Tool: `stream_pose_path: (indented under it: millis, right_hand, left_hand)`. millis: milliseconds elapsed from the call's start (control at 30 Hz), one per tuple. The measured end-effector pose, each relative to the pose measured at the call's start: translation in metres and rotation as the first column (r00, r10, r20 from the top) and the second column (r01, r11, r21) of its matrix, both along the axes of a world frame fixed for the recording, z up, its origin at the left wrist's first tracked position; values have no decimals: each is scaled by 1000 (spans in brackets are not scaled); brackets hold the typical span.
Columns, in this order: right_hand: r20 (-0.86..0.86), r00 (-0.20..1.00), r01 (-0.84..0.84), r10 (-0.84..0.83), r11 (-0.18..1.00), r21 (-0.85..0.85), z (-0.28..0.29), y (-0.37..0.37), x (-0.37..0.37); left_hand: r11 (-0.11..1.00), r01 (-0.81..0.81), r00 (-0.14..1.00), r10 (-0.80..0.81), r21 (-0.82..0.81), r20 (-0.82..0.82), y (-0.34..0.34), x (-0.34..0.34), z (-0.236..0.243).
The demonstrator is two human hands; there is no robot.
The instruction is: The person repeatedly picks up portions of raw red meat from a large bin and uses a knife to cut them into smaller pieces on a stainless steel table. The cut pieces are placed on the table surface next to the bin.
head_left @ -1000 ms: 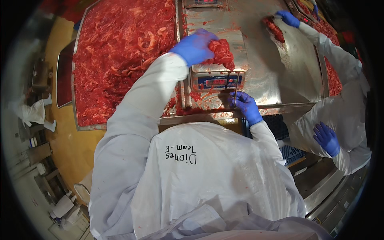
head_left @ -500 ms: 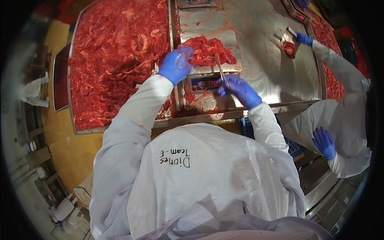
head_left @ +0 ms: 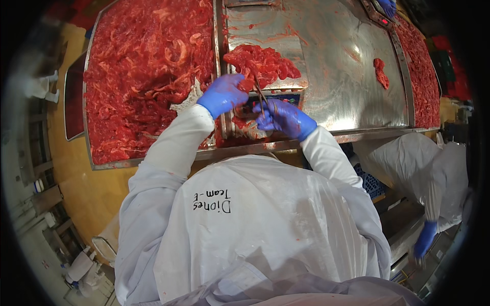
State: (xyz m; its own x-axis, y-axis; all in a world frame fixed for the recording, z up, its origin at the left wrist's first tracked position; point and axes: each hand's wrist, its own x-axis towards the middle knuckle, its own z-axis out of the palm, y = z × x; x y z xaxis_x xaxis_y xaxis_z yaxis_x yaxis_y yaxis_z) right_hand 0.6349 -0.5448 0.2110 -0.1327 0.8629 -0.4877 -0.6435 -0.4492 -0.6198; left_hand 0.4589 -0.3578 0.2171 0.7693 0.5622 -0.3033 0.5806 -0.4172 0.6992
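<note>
My blue-gloved left hand (head_left: 222, 94) has its fingers closed on the lower left edge of a pile of red meat strips (head_left: 268, 64), which lies on a steel scale pan (head_left: 295, 43). My right hand (head_left: 278, 117) grips a slender metal tool (head_left: 261, 95), seemingly tongs or scissors, whose tip reaches into the meat. Beneath both, the scale's blue display panel (head_left: 291, 98) is partly hidden by my hand and the tool.
A large meat-filled tray (head_left: 117, 164) is on the left. Right of the scale, a steel surface (head_left: 347, 76) holds a small meat piece (head_left: 380, 74). Another meat tray (head_left: 418, 76) lies beyond. A co-worker (head_left: 403, 163) bends at the right, gloved hand (head_left: 425, 237) low near blue crates (head_left: 371, 181).
My left hand came down to the pile's lower edge; my right hand rose with the tool into the meat. The co-worker left a meat piece on the steel and lowered that arm.
</note>
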Motion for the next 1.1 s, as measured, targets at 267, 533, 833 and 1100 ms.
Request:
stream_pose_path:
  millis: [267, 533, 833, 1100]
  right_hand:
    - [13, 1000, -15, 15, 1000, 14, -20, 8, 9]
    - [62, 975, 209, -214, 975, 76, -14, 48, 26]
    - [135, 989, -67, 59, 996, 51, 1, -20, 33]
    - [471, 880, 31, -61, 997, 72, -2, 21, 41]
  left_hand:
    - [897, 0, 987, 70, -442, 142, 34, -20, -20]
    - [917, 378, 886, -318, -129, 338, 19, -57, -47]
    - [863, 133, 991, -109, 487, -78, 58, -131, -21]
    - [789, 291, 940, -131, 541, -315, 25, -27, -54]
